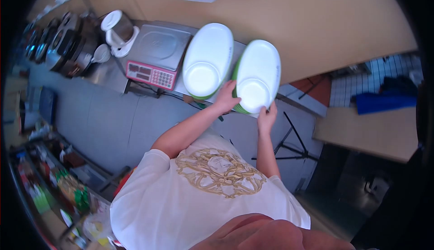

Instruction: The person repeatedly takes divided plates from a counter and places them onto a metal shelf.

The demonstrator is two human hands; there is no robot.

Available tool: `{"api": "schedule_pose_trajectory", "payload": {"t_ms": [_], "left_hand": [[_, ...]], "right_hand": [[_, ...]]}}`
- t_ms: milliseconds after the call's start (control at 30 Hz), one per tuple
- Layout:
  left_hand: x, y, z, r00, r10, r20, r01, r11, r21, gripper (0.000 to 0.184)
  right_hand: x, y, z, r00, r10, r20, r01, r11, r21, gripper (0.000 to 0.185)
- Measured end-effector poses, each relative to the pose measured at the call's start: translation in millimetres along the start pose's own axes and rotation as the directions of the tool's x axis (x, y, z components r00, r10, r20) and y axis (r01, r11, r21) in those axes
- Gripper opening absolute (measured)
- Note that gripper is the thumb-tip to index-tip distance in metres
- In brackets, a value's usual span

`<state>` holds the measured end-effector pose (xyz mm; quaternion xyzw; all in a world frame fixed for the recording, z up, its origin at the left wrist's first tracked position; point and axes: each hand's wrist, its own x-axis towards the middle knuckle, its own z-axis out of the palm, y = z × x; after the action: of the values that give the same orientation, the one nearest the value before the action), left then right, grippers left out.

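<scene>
Two stacks of white oval plates with green sides stand side by side on a metal counter. Each top plate has a round section at its near end. My left hand point(227, 98) grips the left side of the right-hand plate stack point(260, 67), thumb over the rim. At the same stack's near right edge, my right hand point(267, 118) closes its fingers on the rim. The fingers under and behind the stack are partly hidden. The left-hand plate stack point(210, 46) stands just beside my left hand, apart from the other stack.
A scale point(156, 51) with a pink keypad panel sits left of the plates. Beyond it stand a white-lidded jug point(118, 30) and several dark cookers point(68, 46). A black tripod point(298, 148) stands on the floor at right, near a wooden table point(361, 130). Shelves with packages point(72, 189) are at lower left.
</scene>
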<state>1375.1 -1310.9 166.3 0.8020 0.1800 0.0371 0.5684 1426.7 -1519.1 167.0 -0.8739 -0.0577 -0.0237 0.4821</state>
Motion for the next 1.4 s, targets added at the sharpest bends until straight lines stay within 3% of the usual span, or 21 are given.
{"api": "schedule_pose_trajectory", "payload": {"t_ms": [67, 100, 133, 167, 267, 400, 433, 667, 767, 867, 967, 1100, 1133, 1167, 1267, 1300, 1400], "left_hand": [[2.2, -2.1, 3.2, 0.997, -0.066, 0.044, 0.075, 0.963, -0.258, 0.08], [-2.6, 10.5, -3.1, 0.985, -0.145, 0.095, 0.17, 0.912, -0.374, 0.078], [-12.1, 36.0, -15.2, 0.965, -0.209, 0.157, 0.26, 0.836, -0.483, 0.077], [-19.9, 49.8, -21.0, 0.939, -0.258, 0.227, 0.344, 0.739, -0.58, 0.076], [-29.4, 51.7, -20.4, 0.979, -0.045, 0.201, 0.189, 0.583, -0.79, 0.075], [-57.6, 76.2, -62.3, 0.973, -0.112, 0.204, 0.232, 0.443, -0.866, 0.061], [-62.3, 74.3, -70.4, 0.981, -0.115, 0.159, 0.195, 0.48, -0.855, 0.054], [-131.8, 64.5, -162.5, 0.964, -0.167, 0.208, 0.266, 0.539, -0.799, 0.051], [-171.9, 32.5, -192.2, 0.973, -0.2, 0.111, 0.199, 0.496, -0.845, 0.051], [-220.3, 11.3, -226.7, 0.969, -0.245, 0.003, 0.115, 0.445, -0.888, 0.051], [-268.2, -13.2, -263.7, 0.945, -0.317, -0.076, 0.064, 0.411, -0.91, 0.052], [-335.1, -63.3, -294.0, 0.894, -0.397, -0.207, -0.037, 0.394, -0.918, 0.053], [-352.2, -75.1, -298.9, 0.875, -0.418, -0.243, -0.069, 0.388, -0.919, 0.053], [-369.7, -83.1, -305.3, 0.853, -0.448, -0.268, -0.092, 0.377, -0.922, 0.054], [-418.3, -98.8, -318.6, 0.783, -0.531, -0.324, -0.154, 0.34, -0.928, 0.057], [-432.2, -102.0, -322.2, 0.757, -0.556, -0.342, -0.176, 0.331, -0.927, 0.058], [-461.7, -116.0, -326.5, 0.673, -0.604, -0.427, -0.298, 0.307, -0.904, 0.057]], "right_hand": [[-0.6, -8.9, -6.1, 1.0, 0.024, -0.01, -0.023, 0.995, 0.095, 0.052], [-2.6, -28.8, -11.2, 0.993, 0.103, 0.06, -0.117, 0.933, 0.339, 0.052], [-1.6, -31.2, -10.0, 0.998, 0.058, 0.01, -0.057, 0.904, 0.425, 0.05], [-1.5, -43.5, -13.8, 0.995, 0.093, 0.023, -0.093, 0.878, 0.469, 0.05], [-1.5, -71.0, -27.7, 0.994, 0.104, 0.045, -0.111, 0.816, 0.568, 0.048], [-21.7, -98.2, -33.2, 0.995, 0.078, 0.057, -0.097, 0.786, 0.611, 0.049], [-29.8, -105.6, -30.2, 0.995, 0.065, 0.077, -0.099, 0.77, 0.63, 0.049], [-98.5, -159.9, 26.6, 0.96, -0.043, 0.278, -0.179, 0.67, 0.72, 0.05], [-126.9, -186.5, 56.6, 0.918, -0.076, 0.39, -0.25, 0.651, 0.717, 0.049], [-151.8, -208.3, 87.1, 0.849, -0.158, 0.504, -0.252, 0.718, 0.649, 0.049], [-173.2, -223.7, 123.4, 0.83, -0.2, 0.52, -0.279, 0.66, 0.698, 0.043], [-186.6, -199.0, 174.2, 0.875, -0.179, 0.45, -0.075, 0.868, 0.491, 0.012], [-186.0, -187.4, 191.4, 0.874, -0.174, 0.453, -0.058, 0.89, 0.453, 0.016], [-195.8, -192.0, 209.1, 0.874, -0.187, 0.448, -0.056, 0.879, 0.474, 0.032], [-261.6, -260.2, 215.5, 0.685, -0.114, 0.719, -0.287, 0.865, 0.411, 0.04], [-284.3, -280.2, 223.8, 0.685, -0.178, 0.706, -0.198, 0.888, 0.416, 0.046], [-308.6, -279.6, 263.8, 0.514, -0.129, 0.848, -0.334, 0.881, 0.336, 0.054]]}}
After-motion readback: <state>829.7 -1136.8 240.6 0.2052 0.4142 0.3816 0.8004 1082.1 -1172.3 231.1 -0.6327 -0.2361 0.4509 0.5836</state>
